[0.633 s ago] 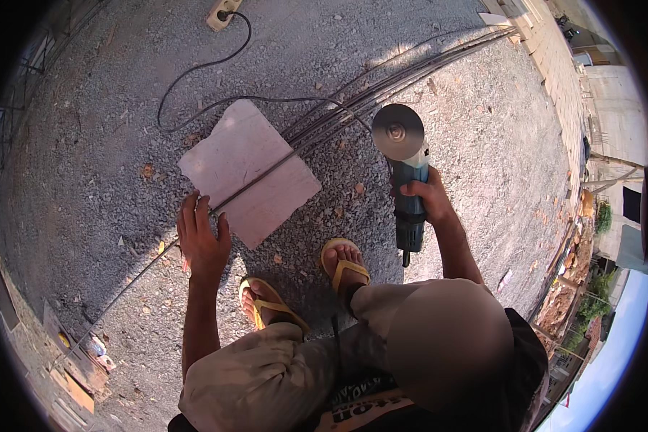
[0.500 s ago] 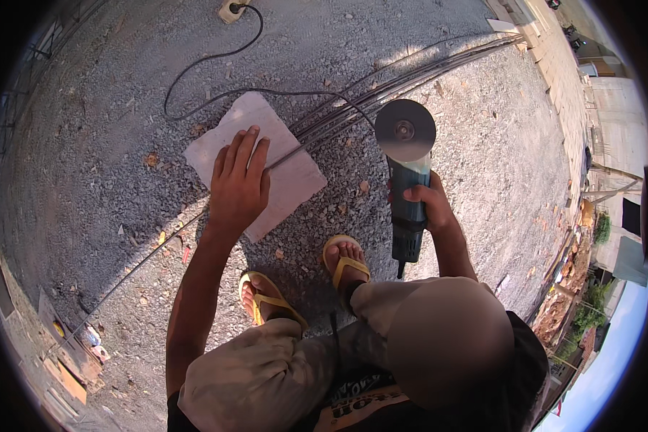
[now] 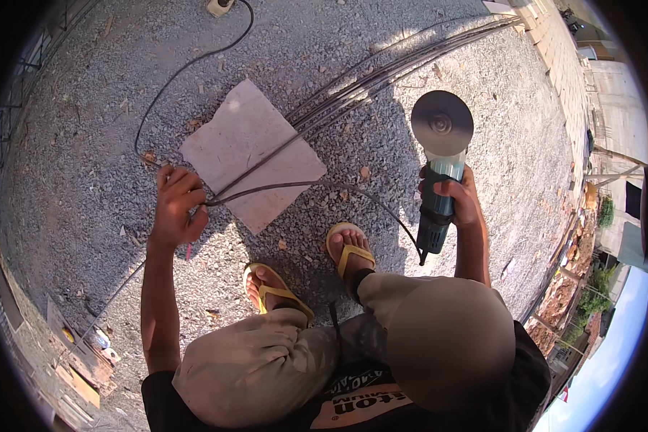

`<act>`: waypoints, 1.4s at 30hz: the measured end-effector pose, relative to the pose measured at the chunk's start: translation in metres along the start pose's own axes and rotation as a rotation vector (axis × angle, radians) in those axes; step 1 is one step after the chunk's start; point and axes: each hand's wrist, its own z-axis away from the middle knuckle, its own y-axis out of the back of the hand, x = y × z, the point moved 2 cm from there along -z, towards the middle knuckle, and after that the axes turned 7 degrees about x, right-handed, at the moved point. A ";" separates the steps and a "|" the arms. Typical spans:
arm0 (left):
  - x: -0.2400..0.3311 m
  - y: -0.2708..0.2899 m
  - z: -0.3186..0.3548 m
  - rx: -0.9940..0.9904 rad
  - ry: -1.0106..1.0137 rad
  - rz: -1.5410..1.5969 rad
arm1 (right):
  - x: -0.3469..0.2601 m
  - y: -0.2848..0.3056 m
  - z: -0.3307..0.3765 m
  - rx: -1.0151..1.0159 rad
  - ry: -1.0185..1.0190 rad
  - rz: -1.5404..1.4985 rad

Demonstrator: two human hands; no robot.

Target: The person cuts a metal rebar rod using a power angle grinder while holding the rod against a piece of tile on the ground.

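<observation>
My right hand (image 3: 462,200) is wrapped round the body of a teal-and-black angle grinder (image 3: 439,176), held up with its dark round disc pointing away from me. From the grinder's rear end a black power cord (image 3: 266,187) bows across the slab to my left hand (image 3: 177,207), whose fingers are closed on it. Beyond that hand the cord runs up to a pale socket block (image 3: 219,7). A flat pinkish slab (image 3: 246,122) lies on the gravel just right of my left hand. Over it crosses a thin steel rod (image 3: 258,164), which continues to the lower left past my hand.
A bundle of steel rods (image 3: 403,68) stretches from the slab to the far right. My feet in yellow flip-flops (image 3: 351,253) stand on gravel near the slab. Wood scraps (image 3: 79,385) lie at lower left; a block wall edge (image 3: 554,65) runs along the right.
My left hand has left the slab and rod, moved left, and taken hold of the cord, pulling it across in front. The grinder has shifted right.
</observation>
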 end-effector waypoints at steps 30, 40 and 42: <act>-0.019 -0.003 0.155 0.195 0.696 -0.130 | 0.039 -0.114 -0.080 -0.115 0.250 0.858; -0.022 -0.005 0.158 0.219 0.771 -0.093 | 0.041 -0.115 -0.083 -0.162 0.233 0.796; -0.022 -0.005 0.159 0.228 0.770 -0.090 | 0.039 -0.116 -0.082 -0.157 0.237 0.805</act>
